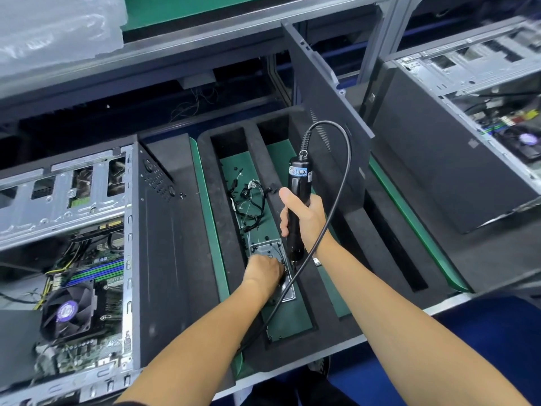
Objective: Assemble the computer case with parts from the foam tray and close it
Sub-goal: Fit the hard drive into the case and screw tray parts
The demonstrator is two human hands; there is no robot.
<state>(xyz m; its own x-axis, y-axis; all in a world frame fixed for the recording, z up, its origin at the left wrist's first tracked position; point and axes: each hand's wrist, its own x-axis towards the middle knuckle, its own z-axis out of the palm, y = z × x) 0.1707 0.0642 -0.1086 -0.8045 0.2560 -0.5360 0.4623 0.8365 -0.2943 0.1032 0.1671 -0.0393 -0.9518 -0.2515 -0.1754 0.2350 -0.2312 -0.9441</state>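
Note:
A black foam tray [222, 230] lies in the middle, with a green-floored slot. In that slot sit a metal plate [268, 250] with small screws and a bundle of black cables [251, 203]. My left hand [263, 271] reaches down onto the plate, fingers curled at the screws; what they hold is hidden. My right hand [301, 215] grips a black electric screwdriver [297, 197] upright, its tip just above the plate. The open computer case [87, 259] lies at the left, showing a motherboard and fan. A black side panel [328, 106] stands upright in the tray's right slot.
The screwdriver's cord [342, 183] loops from its top down across the tray. A second open case [468, 127] lies at the right. A metal shelf frame [175, 48] runs across the back. Plastic bags [55, 30] lie on the shelf at top left.

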